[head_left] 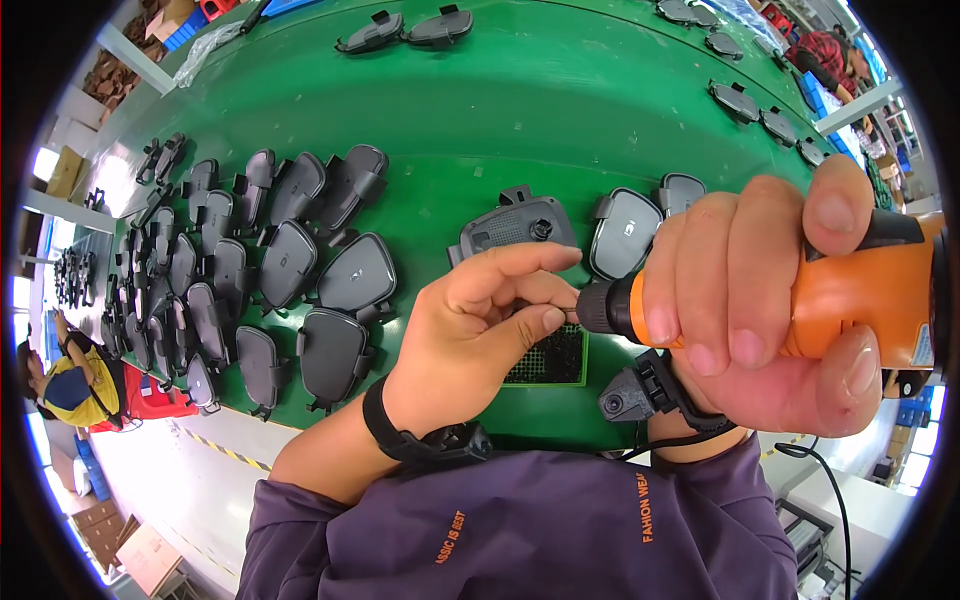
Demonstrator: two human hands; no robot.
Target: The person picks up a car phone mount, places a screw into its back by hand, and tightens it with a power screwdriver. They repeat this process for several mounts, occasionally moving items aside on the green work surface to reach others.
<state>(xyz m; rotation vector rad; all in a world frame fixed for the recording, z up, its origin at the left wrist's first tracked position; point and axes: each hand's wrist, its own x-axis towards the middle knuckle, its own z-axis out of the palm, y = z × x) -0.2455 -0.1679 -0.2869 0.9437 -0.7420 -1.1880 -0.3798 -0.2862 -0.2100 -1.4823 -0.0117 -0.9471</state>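
Observation:
My right hand (740,290) wraps round an orange cordless screwdriver (830,300) with a black chuck (600,308), held sideways and pointing left. At the chuck's tip, the thumb and fingers of my left hand (460,330) are pinched together around a thin bit or a small screw, too small to tell which. Under my fingers is a green-rimmed tray (583,372) with a black gridded inside, partly covered. Just beyond my left hand lies a dark grey phone holder (500,228), its back up, with a round black knob on it. Another phone holder (625,232) lies face up to its right.
Many dark phone holders (290,265) crowd the left side of the green table (440,120). Two more phone holders (440,28) lie at the far side, others at the far right. Black devices with cables are strapped to my wrists. People work at left and far right.

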